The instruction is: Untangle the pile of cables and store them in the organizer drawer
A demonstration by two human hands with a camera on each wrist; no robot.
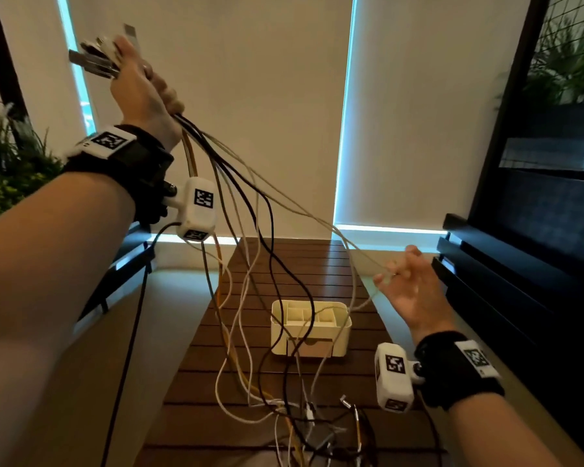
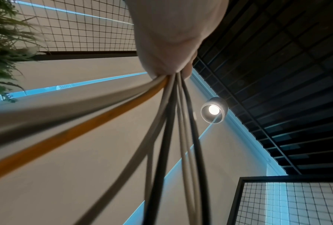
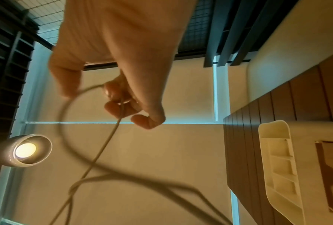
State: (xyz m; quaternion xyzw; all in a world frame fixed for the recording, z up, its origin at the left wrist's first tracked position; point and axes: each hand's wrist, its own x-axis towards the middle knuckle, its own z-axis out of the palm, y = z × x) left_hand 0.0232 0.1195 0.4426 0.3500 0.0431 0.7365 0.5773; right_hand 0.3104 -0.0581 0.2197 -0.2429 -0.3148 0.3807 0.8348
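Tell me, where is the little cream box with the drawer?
In the head view the cream box sits on the brown slatted table, near the middle, below the right hand and behind the hanging cables.

Left hand (image 1: 142, 85) is gripping the cable bundle (image 1: 250, 203) raised high; right hand (image 1: 408, 291) is pinching one white cable (image 1: 304, 210) above the cream organizer (image 1: 311, 326).
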